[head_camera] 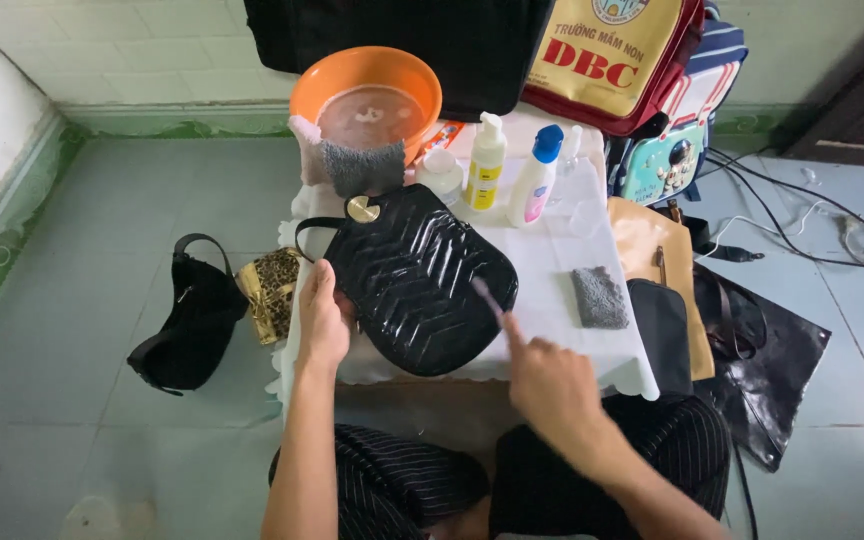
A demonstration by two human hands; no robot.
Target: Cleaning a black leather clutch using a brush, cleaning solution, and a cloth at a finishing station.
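While left hand point(323, 322) steadies black handbag point(420, 278), right hand point(550, 385) with brush point(487, 296).

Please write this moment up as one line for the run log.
left hand: steadies black quilted handbag at its edge | right hand: holds small brush against bag | grey cloth: lies on white-covered table

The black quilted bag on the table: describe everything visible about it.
The bag is glossy black, looks like patent leather, quilted in chevron lines, with rounded corners, a round gold clasp at its top and a thin black strap looping left. It lies flat, tilted, on the white cloth. The left hand presses its left edge; the right hand holds a small brush over it.
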